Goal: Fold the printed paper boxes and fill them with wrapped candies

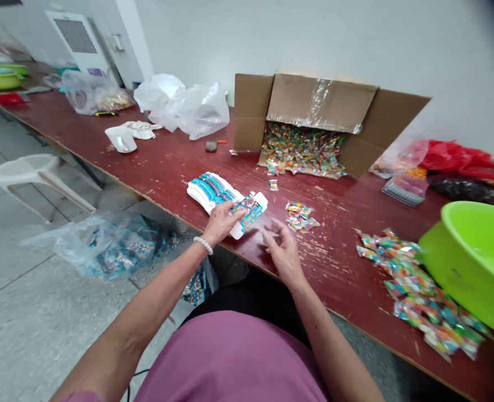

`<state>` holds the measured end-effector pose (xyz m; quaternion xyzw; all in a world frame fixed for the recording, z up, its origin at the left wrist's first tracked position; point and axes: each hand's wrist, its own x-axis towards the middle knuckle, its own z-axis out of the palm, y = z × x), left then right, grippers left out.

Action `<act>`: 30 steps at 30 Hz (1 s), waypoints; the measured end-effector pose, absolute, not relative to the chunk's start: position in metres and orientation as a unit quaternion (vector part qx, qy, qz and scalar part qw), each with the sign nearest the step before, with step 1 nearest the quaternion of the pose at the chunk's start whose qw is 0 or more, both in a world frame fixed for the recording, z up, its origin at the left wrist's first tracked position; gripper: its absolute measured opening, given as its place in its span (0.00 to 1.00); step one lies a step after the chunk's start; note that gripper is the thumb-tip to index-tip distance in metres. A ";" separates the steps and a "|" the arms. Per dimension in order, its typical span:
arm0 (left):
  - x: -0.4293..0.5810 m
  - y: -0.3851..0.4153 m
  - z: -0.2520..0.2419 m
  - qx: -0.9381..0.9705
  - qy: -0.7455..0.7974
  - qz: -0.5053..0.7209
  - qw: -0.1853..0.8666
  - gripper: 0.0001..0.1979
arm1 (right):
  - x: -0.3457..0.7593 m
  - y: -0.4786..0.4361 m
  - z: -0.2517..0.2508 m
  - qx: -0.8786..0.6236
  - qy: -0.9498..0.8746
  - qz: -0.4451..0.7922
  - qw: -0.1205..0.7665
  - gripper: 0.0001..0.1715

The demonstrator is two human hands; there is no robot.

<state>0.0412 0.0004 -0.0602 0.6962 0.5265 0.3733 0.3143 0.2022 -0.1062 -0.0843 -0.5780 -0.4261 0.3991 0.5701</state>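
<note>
My left hand (224, 221), with a white bead bracelet on the wrist, grips a small printed carton (253, 211) in blue and several colours with white flaps. Under and beside that hand lies a fanned stack of flat blue-and-white cartons (213, 190). My right hand (283, 248) hovers over the table edge just right of the carton, fingers apart and slightly curled, with nothing in them. Beyond it sits a small group of clear candy packets (300, 216). One single packet (274, 185) lies farther back.
An open cardboard box (322, 103) tipped toward me spills many small packets. At right, a green basin (447, 245) stands beside a pile of filled packets (418, 285). Plastic bags (188, 106), a white cup (121, 139) and a brush (211, 146) lie leftward. Bags of cartons (125, 245) and a stool (41, 173) occupy the floor.
</note>
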 end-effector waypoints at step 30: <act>0.018 -0.131 -0.057 0.393 0.260 0.196 0.860 0.17 | 0.188 -0.138 -0.038 -0.409 -0.510 0.607 0.452 0.19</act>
